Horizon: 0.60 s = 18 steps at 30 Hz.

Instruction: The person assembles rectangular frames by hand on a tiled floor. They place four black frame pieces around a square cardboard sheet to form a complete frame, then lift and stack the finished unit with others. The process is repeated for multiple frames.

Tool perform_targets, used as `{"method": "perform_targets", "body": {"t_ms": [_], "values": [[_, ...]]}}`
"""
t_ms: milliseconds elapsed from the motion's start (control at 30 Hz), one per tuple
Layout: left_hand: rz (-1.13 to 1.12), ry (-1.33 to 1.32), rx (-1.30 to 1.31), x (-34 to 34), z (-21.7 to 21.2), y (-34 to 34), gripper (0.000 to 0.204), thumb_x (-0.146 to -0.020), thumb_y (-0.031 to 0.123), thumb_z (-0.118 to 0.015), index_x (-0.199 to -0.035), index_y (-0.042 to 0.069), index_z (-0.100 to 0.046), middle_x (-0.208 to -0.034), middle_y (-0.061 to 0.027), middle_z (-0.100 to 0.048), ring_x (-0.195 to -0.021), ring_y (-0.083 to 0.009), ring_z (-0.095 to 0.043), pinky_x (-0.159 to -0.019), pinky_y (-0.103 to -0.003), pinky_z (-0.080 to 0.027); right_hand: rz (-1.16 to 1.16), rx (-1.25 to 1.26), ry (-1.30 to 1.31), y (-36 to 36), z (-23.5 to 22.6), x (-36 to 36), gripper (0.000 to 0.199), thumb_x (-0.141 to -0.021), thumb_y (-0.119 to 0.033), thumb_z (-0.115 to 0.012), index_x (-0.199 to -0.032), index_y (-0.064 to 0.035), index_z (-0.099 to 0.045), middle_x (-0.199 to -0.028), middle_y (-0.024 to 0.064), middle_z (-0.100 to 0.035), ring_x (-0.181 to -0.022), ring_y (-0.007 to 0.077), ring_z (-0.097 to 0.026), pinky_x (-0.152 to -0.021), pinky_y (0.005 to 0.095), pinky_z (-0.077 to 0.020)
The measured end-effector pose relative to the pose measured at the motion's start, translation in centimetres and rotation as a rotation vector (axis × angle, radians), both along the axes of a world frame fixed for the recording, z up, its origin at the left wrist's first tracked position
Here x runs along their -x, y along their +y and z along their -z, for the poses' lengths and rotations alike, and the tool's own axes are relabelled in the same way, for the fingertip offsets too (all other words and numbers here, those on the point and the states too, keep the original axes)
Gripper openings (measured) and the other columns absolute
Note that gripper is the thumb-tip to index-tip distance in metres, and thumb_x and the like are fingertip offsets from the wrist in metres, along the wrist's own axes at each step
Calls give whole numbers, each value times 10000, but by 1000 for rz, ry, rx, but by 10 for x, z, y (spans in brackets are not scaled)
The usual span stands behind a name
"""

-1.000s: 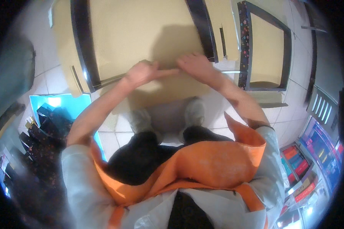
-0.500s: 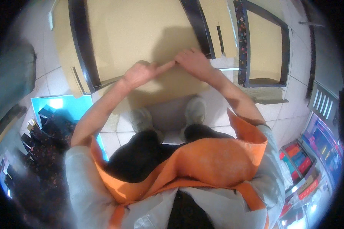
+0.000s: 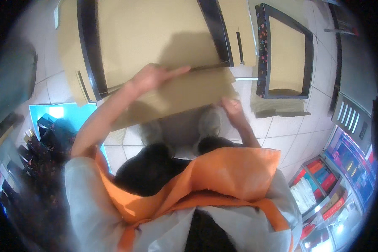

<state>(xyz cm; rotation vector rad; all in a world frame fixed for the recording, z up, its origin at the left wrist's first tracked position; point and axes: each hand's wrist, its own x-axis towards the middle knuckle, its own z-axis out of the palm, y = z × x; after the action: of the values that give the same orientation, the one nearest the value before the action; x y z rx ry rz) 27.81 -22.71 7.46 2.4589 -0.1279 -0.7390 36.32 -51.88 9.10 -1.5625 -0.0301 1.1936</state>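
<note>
Head view: pale tiled floor (image 3: pixel 275 134) under the work, blue panel (image 3: pixel 67 112) at left, open storage unit with red packages (image 3: pixel 323 178) at right. Large cardboard sheet (image 3: pixel 147 27) lies ahead of the person, dark strips (image 3: pixel 219 35) along both sides. Left hand (image 3: pixel 149 79) rests at the seam of the sheet's near flap (image 3: pixel 189 92), index finger extended rightward, other fingers curled; whether this grip clamps the card, cannot tell. Right hand (image 3: pixel 234 110) is at the flap's near right corner, fingers bent; touch likely, closure on the edge cannot tell. Strips point away from the person, leaning slightly left at the far end; flap's long axis runs crosswise, its near edge rising to the right. That edge sits before the shoes (image 3: pixel 210 125). Tile shows between the flap and a smaller dark-framed piece (image 3: pixel 286 59) at right.
</note>
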Motion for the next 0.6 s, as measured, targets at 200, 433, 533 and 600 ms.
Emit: {"method": "perform_targets", "body": {"t_ms": [200,433,533,600], "values": [[32,-51,252,-5,10,13,507,-893,141,-350,-1341,363,-265,-957,-105,-525,-798,-251,-555,-812,-316,-438,-706,-90,-1437,57,-15,-48,299,-748,-91,-535,-1044,-65,-572,-1016,64,-565,-933,243,-529,-807,380,-395],[-284,445,454,-23,3,35,412,-906,168,-381,-1313,221,-342,-1043,-110,-526,-834,-248,-549,-817,-310,-430,-968,45,-1776,108,20,-65,525,-701,-73,-527,-1218,-121,-447,-1248,28,-433,-1142,209,-410,-985,376,-287],[-366,373,663,-18,25,39,384,-908,173,-389,-1291,178,-371,-1061,-117,-526,-848,-254,-547,-812,-317,-431,-1026,108,-1714,119,25,-68,537,-689,-85,-555,-1214,-119,-449,-1262,30,-420,-1153,206,-405,-987,366,-295],[-436,283,687,-24,36,43,368,-909,175,-394,-1276,150,-391,-1073,-122,-526,-857,-258,-547,-808,-322,-431,-1062,128,-1639,126,24,-71,546,-660,-103,-595,-1190,-116,-465,-1250,35,-427,-1142,214,-415,-968,365,-320]]}}
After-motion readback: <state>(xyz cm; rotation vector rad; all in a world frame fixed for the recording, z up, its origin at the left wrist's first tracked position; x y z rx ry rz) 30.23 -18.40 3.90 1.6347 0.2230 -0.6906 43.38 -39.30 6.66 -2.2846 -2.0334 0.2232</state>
